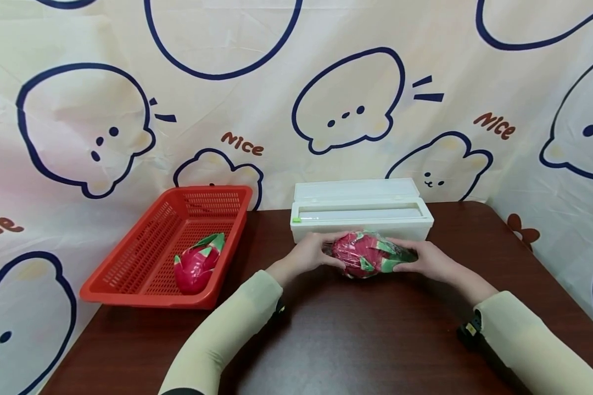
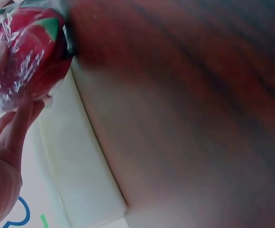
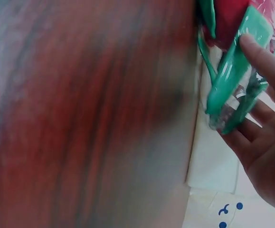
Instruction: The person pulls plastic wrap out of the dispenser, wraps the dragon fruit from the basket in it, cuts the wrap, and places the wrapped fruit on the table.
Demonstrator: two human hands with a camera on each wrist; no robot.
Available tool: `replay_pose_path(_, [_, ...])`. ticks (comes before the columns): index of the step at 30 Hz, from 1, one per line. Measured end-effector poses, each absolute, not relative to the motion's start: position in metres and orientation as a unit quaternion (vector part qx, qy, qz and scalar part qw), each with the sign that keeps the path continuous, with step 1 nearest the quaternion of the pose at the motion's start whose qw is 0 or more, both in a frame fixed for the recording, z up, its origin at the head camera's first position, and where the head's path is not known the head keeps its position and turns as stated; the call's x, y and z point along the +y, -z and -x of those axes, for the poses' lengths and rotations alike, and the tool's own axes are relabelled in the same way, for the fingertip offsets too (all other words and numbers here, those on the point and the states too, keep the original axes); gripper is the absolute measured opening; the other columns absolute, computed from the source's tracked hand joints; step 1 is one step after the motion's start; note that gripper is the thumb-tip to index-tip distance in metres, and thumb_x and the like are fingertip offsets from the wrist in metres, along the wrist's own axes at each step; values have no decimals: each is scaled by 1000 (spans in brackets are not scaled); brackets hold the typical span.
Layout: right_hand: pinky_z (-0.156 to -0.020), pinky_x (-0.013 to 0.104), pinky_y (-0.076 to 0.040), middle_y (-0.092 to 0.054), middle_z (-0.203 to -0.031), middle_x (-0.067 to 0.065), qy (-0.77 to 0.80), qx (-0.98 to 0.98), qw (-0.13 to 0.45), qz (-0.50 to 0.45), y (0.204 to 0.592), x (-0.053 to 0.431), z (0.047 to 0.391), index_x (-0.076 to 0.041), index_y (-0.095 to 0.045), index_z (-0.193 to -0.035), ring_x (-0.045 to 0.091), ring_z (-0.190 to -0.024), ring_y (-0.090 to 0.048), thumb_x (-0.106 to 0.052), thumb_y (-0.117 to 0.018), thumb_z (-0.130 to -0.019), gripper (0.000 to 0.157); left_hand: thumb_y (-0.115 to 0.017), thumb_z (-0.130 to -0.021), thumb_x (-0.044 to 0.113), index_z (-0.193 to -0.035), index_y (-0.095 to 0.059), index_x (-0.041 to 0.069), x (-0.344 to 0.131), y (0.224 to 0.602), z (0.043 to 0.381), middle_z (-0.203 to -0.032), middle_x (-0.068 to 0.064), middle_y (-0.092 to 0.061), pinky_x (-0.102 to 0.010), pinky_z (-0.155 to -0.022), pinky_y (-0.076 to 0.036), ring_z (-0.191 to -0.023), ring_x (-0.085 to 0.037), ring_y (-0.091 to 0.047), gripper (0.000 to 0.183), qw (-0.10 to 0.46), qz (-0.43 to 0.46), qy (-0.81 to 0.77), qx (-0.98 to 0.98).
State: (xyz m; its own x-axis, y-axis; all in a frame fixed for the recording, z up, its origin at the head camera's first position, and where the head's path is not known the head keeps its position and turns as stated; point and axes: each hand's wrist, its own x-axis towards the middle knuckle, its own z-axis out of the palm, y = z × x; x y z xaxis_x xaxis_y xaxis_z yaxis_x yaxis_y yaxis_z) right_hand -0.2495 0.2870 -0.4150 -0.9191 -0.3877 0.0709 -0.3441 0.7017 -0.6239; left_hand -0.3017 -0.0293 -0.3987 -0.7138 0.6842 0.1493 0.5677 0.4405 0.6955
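Between my two hands is a pink dragon fruit (image 1: 363, 254) with green scales, covered in clear, shiny plastic film. My left hand (image 1: 312, 253) grips its rounded end, thumb on the near side and fingers behind. At the green-tipped end my right hand (image 1: 427, 262) pinches the fruit between thumb and fingers. The right wrist view shows the thumb pressed on a green leaf (image 3: 241, 61) under the film. Just behind the fruit stands a long white cling film box (image 1: 361, 227), its lid (image 1: 358, 189) raised.
A red plastic basket (image 1: 148, 299) sits on the left of the brown table (image 1: 356, 340), with another dragon fruit (image 1: 197, 266) inside. A cloth printed with cartoon bears (image 1: 257, 109) hangs behind the table and along its sides.
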Motion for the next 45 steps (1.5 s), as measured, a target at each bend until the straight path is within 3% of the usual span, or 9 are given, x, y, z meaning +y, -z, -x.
replay_pose_path(7, [-95,54,-42,-51,-136,19,357,903,94,221,410,288,245,-9,-43,-146,32,-115,-47,-36,-74,-86,73,-84,-74,34,-132,-62,24,-31,394,299,-123,-1,-65,-21,-66,-49,-86,-10,-57,63,105,-332,-390,852])
replay_pose_path(13, [-94,52,-44,-52,-135,18,348,903,97,233,411,285,242,-7,-38,-149,32,-115,-47,-35,-79,-81,84,-81,-80,28,-125,-68,16,-29,392,296,-110,-2,-70,-29,-65,-55,-75,-11,-63,48,151,-278,-436,842])
replay_pose_path(18, [-91,46,-46,-56,-131,15,339,904,85,244,408,283,243,-8,-43,-146,27,-108,-51,-36,-78,-82,78,-76,-86,25,-124,-68,10,-31,393,294,-103,-4,-71,-35,-66,-57,-68,-13,-63,42,178,-262,-457,831])
replay_pose_path(22, [-88,40,-47,-58,-129,13,353,898,87,246,406,282,245,-9,-45,-146,25,-106,-52,-34,-77,-84,74,-74,-88,29,-130,-64,11,-41,395,295,-112,-5,-69,-33,-76,-55,-86,-14,-64,47,157,-311,-430,833])
replay_pose_path(26, [-88,38,-48,-58,-130,12,351,899,91,245,406,281,245,-9,-44,-146,24,-106,-52,-35,-74,-86,72,-80,-82,23,-136,-58,14,-58,397,294,-126,-3,-63,-30,-88,-51,-109,-13,-61,58,138,-361,-425,818])
replay_pose_path(29, [-89,39,-47,-57,-130,14,346,902,89,242,405,281,244,-6,-44,-146,24,-105,-52,-35,-73,-87,71,-82,-79,14,-135,-58,14,-66,400,292,-127,-5,-63,-31,-86,-53,-105,-14,-64,61,112,-393,-437,802])
replay_pose_path(36, [-90,37,-47,-57,-131,13,364,893,105,243,404,284,246,-4,-44,-145,24,-106,-52,-31,-71,-90,67,-77,-83,14,-113,-74,9,-63,402,289,-105,-2,-72,-24,-77,-54,-87,-6,-68,30,22,-382,-454,804])
replay_pose_path(41, [-94,34,-46,-53,-136,16,380,881,126,252,407,286,249,-1,-41,-146,25,-111,-51,-29,-68,-92,66,-78,-82,15,-99,-78,11,-57,401,293,-92,3,-74,-24,-73,-55,-82,-6,-68,18,29,-344,-481,806])
replay_pose_path(45, [-95,28,-44,-50,-139,19,389,874,139,256,409,288,250,1,-39,-146,26,-115,-48,-28,-66,-93,66,-79,-81,15,-92,-79,10,-53,396,296,-85,4,-73,-27,-67,-55,-77,-16,-69,12,41,-350,-480,803])
